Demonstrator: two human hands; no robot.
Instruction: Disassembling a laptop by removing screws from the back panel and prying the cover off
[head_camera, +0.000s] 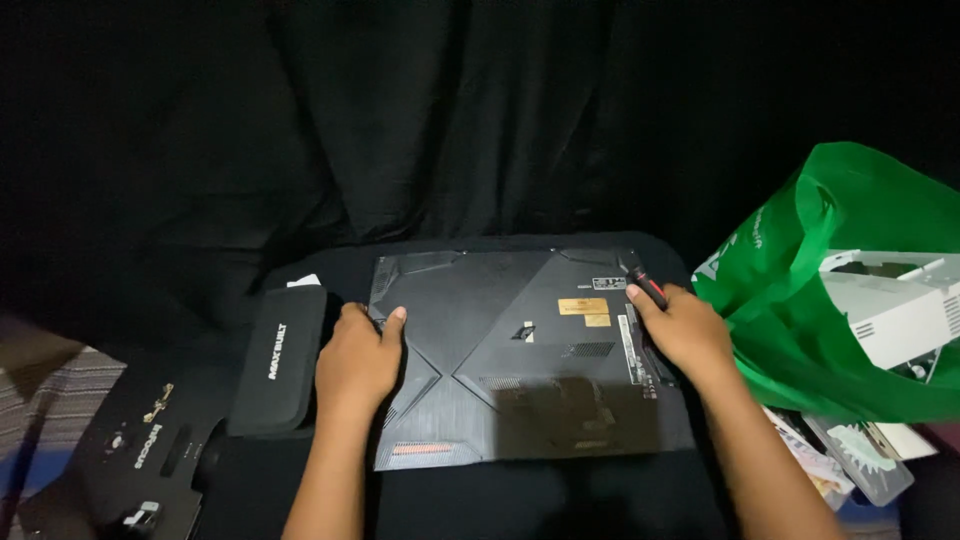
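Head view: a black angular-panelled laptop (520, 355) lies upside down on the dark cloth-covered table (560, 500). The left hand (358, 358) rests flat on its left edge, fingers loosely spread. The right hand (685, 330) grips what seems a red-and-black screwdriver (643, 280) at the laptop's far right corner. A black zippered case (280, 360) lies just left; a green bag (830, 300) sits right.

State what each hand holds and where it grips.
Right hand grips a red-and-black screwdriver by its handle. Left hand holds nothing, resting flat on the upturned laptop.
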